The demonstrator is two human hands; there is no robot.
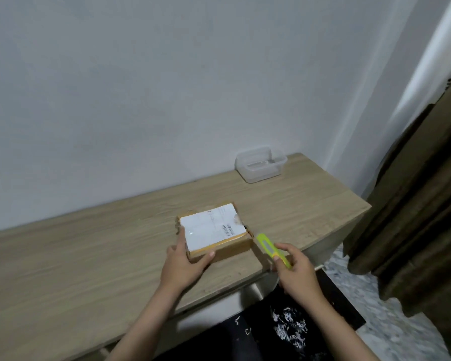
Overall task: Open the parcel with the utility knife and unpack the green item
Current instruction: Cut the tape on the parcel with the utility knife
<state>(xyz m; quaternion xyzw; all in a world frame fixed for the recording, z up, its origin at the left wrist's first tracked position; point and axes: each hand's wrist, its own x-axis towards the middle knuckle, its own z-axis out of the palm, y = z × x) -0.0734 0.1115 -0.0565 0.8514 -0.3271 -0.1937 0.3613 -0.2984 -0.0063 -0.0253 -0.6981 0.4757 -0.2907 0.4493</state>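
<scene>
Home room, wooden desk (pixel 89 256) against plain white wall (pixel 141 87), brown curtain (pixel 414 204), speckled tile floor (pixel 375 334)

Small brown cardboard parcel (pixel 214 234), still closed, white shipping label with barcode across the top, clear tape over it. Flat on the bench (pixel 89 256), near corner clasped in the left grip (pixel 184 267). Yellow-green utility knife (pixel 272 254), slim, pinched in the right grip (pixel 296 272), tip pointing up-left, just beside the parcel's right edge. Blade not discernible.
</scene>
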